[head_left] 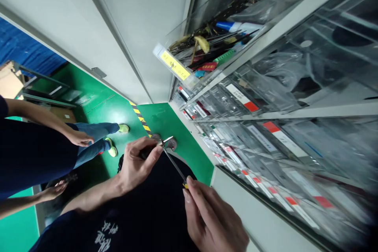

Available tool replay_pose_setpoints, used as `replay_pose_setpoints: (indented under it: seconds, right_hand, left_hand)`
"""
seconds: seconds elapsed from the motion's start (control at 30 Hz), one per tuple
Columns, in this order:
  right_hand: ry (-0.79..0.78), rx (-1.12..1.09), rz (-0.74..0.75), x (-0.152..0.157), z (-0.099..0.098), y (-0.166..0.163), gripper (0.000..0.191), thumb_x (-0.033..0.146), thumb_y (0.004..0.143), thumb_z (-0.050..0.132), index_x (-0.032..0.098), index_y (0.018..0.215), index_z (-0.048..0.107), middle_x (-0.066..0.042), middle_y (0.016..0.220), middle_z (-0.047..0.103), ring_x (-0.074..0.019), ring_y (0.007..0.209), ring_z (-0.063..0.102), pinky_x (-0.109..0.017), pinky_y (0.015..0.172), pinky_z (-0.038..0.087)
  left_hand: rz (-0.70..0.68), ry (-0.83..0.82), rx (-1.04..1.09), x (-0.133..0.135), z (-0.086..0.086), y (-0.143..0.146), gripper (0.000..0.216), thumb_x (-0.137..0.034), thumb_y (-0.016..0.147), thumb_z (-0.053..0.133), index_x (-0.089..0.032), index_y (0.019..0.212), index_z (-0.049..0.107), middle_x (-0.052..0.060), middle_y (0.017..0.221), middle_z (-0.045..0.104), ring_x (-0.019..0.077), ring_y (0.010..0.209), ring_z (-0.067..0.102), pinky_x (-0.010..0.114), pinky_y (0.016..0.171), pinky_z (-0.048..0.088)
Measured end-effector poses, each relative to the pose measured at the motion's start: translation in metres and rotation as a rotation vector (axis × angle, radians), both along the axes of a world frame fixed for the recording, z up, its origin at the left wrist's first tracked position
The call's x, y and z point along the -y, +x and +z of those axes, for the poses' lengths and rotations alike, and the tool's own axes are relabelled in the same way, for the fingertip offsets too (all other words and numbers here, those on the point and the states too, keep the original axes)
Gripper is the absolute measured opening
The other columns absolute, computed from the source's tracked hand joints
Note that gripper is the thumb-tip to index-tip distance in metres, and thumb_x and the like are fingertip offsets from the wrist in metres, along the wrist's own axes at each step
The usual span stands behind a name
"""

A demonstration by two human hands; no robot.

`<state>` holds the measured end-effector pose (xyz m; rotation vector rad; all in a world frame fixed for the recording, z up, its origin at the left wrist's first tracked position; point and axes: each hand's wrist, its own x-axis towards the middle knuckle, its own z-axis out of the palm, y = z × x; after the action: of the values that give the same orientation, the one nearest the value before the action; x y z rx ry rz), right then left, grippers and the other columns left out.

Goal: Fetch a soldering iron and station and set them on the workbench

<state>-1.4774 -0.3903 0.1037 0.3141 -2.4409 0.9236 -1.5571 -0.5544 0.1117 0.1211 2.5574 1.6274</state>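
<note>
My left hand (pixel 136 163) is closed, thumb and forefinger pinching a small pointed metal tool (pixel 167 139). A dark part of this tool lies inside the curled fingers, and its exact kind is hidden. My right hand (pixel 214 218) is closed around a thin screwdriver (pixel 176 166) with a grey shaft. Only a bit of yellow shows at its handle; the fingers cover the rest. The shaft slants up to the left, and its tip meets or lies just beside the metal tool at my left fingertips. Both hands are in front of my dark shirt.
At right, a shelf rack (pixel 295 114) holds several labelled clear bins. One pulled-out bin (pixel 174 65) contains mixed tools and a blue-capped marker (pixel 228 26). White cabinet doors (pixel 132 19) stand above. To the left is another person (pixel 35 153). Striped tape (pixel 141 120) crosses the green floor.
</note>
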Motion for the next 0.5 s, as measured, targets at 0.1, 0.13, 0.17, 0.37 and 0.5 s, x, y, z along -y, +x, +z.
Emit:
replay_pose_setpoints:
  seconds: [0.1,0.13,0.17,0.37,0.5]
  right_hand:
    - [0.026,0.036,-0.024,0.002,0.003,0.001,0.066,0.005,0.086,0.056,0.021,0.147,0.036,-0.007,0.085,0.073,-0.0173,0.067,0.069,-0.025,0.062,0.056]
    - [0.028,0.023,-0.021,0.002,0.003,0.001,0.066,0.005,0.086,0.056,0.020,0.147,0.036,-0.007,0.084,0.073,-0.0170,0.067,0.069,-0.024,0.062,0.055]
    - [0.029,-0.004,-0.017,0.002,0.002,0.001,0.064,0.005,0.087,0.055,0.018,0.147,0.036,-0.008,0.083,0.073,-0.0165,0.067,0.069,-0.024,0.062,0.055]
    - [0.024,0.010,0.025,0.003,-0.001,-0.002,0.060,0.002,0.082,0.060,0.014,0.139,0.046,-0.011,0.087,0.073,-0.0170,0.072,0.069,-0.024,0.068,0.055]
    - [-0.727,0.547,0.003,0.007,-0.006,-0.004,0.026,0.025,0.092,0.051,0.018,0.113,0.064,-0.006,0.073,0.068,-0.0120,0.051,0.058,-0.022,0.045,0.046]
  left_hand:
    - [0.002,-0.023,-0.003,0.001,0.001,0.000,0.025,-0.036,0.086,0.061,-0.015,0.074,0.066,-0.001,0.057,0.054,0.0095,0.051,0.042,0.023,0.050,0.036]
    - [0.000,-0.027,-0.006,0.001,0.001,0.000,0.025,-0.036,0.086,0.061,-0.015,0.074,0.066,-0.001,0.057,0.054,0.0094,0.051,0.042,0.023,0.050,0.036]
    - [-0.004,-0.034,-0.014,0.001,0.001,0.000,0.025,-0.035,0.087,0.060,-0.015,0.074,0.067,-0.001,0.057,0.054,0.0094,0.051,0.042,0.023,0.050,0.036]
    - [-0.012,-0.134,-0.223,0.002,-0.005,0.000,0.017,-0.030,0.087,0.060,-0.016,0.081,0.067,0.001,0.063,0.063,0.0104,0.053,0.050,0.023,0.053,0.042]
    - [0.018,-0.183,-0.333,0.000,-0.017,-0.001,0.012,-0.025,0.088,0.058,-0.017,0.084,0.066,0.002,0.068,0.067,0.0114,0.057,0.055,0.024,0.057,0.046]
